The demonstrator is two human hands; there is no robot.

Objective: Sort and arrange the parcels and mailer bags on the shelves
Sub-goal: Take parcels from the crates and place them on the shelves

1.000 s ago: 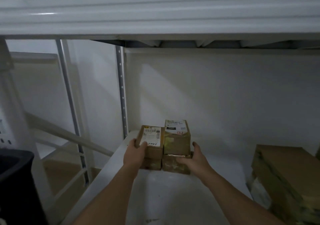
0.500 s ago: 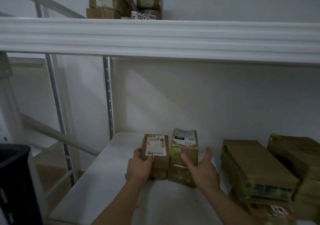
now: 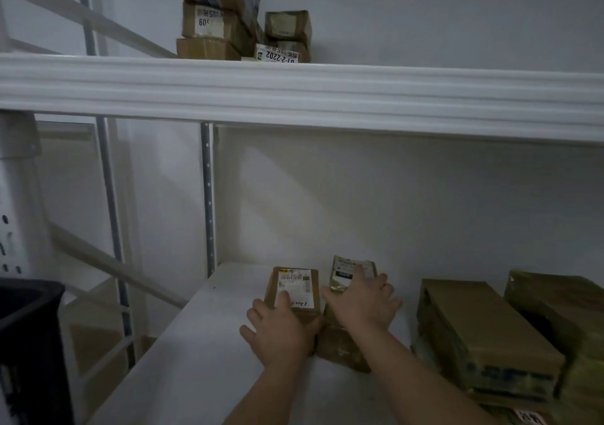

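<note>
So the right hand [image 3: 361,300] has just come up off the side to lie flat, fingers spread, atop the taller brown taped parcel [image 3: 351,274], while the left hand [image 3: 281,329] still grips the labelled brown cardboard parcel [image 3: 292,290] touching it mid white shelf [image 3: 183,359], probably squaring them up, dim though.

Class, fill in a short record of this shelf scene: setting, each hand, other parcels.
setting: white shelf under an upper shelf
left hand: grips the labelled box, thumb on its label
right hand: fingers spread, resting on the taller box
lower right: large brown parcels
upper shelf: stacked small parcels
</note>
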